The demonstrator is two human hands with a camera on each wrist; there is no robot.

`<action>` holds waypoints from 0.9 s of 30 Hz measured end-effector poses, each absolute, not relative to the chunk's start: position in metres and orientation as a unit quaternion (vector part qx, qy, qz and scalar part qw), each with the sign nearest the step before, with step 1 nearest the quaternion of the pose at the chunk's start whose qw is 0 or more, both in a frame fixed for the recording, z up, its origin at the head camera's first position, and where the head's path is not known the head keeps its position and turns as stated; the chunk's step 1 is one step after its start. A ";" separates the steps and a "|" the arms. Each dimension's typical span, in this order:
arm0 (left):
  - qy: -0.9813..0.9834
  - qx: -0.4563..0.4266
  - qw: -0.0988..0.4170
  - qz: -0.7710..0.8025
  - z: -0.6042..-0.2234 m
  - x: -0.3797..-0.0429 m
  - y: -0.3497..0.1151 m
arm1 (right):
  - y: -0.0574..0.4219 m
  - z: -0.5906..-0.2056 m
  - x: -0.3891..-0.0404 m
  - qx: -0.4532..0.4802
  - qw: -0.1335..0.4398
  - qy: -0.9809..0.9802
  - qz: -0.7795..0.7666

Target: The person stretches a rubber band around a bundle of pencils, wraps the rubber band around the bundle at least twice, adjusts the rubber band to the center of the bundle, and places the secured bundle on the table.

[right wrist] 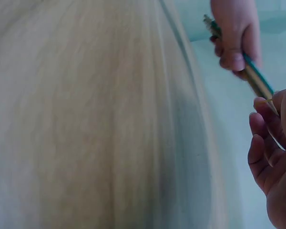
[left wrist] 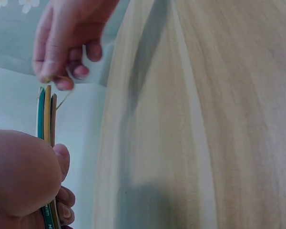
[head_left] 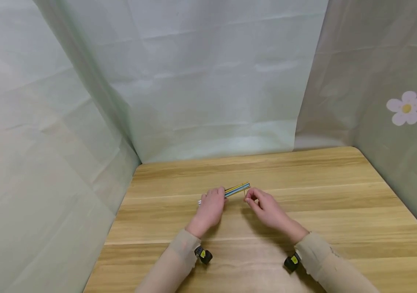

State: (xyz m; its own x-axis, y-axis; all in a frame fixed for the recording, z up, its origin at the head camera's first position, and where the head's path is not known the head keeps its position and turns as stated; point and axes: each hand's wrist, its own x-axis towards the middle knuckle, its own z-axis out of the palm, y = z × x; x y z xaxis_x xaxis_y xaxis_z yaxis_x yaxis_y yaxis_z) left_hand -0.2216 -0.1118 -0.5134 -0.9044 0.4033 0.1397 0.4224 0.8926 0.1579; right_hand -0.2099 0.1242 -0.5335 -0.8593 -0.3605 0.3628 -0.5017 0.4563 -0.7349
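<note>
My left hand (head_left: pixel 212 205) grips a bundle of pencils (head_left: pixel 236 190), with its fingers curled round the middle. Green and yellow pencil barrels show in the left wrist view, one with printed lettering. Beyond the grip, the ends of the bundle point to the right in the head view. Close to those ends, my right hand (head_left: pixel 268 207) pinches a thin yellowish rubber band (left wrist: pixel 64 99) between thumb and index finger. A strand of it stretches from the fingertips to the pencils. The left palm hides part of the bundle.
Beneath both hands lies a wood-grain table (head_left: pixel 340 236). Pale hanging sheets (head_left: pixel 208 89) stand along its back and sides, with flowers (head_left: pixel 407 108) printed on the right one. A small black device is strapped at each wrist.
</note>
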 end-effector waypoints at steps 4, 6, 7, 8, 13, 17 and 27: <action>-0.968 -0.217 0.042 -0.115 -0.508 -0.221 -0.112 | 0.125 -0.537 -0.215 0.250 0.052 -0.855 0.452; -0.966 -0.225 0.036 -0.125 -0.506 -0.220 -0.111 | 0.124 -0.537 -0.217 0.247 0.033 -0.858 0.449; -0.964 -0.231 0.032 -0.131 -0.505 -0.219 -0.110 | 0.124 -0.538 -0.219 0.246 0.025 -0.860 0.447; -0.962 -0.236 0.026 -0.136 -0.503 -0.218 -0.109 | 0.124 -0.538 -0.220 0.246 0.018 -0.861 0.445; -0.956 -0.254 -0.013 -0.148 -0.497 -0.215 -0.105 | 0.120 -0.540 -0.231 0.275 -0.028 -0.855 0.438; -0.954 -0.254 -0.027 -0.155 -0.493 -0.212 -0.103 | 0.117 -0.544 -0.238 0.317 -0.062 -0.855 0.406; -0.959 -0.228 0.024 -0.166 -0.488 -0.218 -0.107 | 0.106 -0.542 -0.239 0.402 -0.024 -0.860 0.314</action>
